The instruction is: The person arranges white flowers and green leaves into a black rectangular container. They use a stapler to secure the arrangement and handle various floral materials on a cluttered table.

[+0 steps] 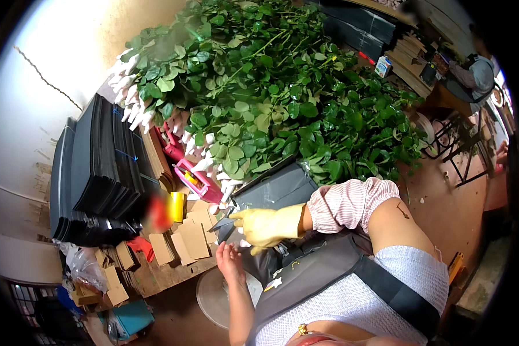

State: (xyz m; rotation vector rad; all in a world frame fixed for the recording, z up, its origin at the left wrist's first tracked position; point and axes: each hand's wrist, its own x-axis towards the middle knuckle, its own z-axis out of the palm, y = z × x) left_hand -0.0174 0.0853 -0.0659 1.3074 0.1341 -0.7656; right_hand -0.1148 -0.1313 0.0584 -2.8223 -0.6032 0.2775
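The right hand (pixel 266 226) wears a matt yellow rubber glove; the left hand (pixel 229 258) is bare. Left of the glove lie flat matt brown cardboard pieces (pixel 191 236) on rough wooden boards (pixel 164 274), beside a glossy pink plastic tool (pixel 197 180).

A mass of deep green leaves (pixel 271 86) fills the upper middle of the frame, with white wrapped buds (pixel 134 104) along its left edge. At centre, the right hand (pixel 266 226) wears a pale yellow glove and a pink-and-white striped sleeve (pixel 352 203); the left hand (pixel 229 259) is bare. Left of centre are black sheets (pixel 101 173), tan cardboard pieces (pixel 191 237) and a bright pink tool (pixel 199 180).
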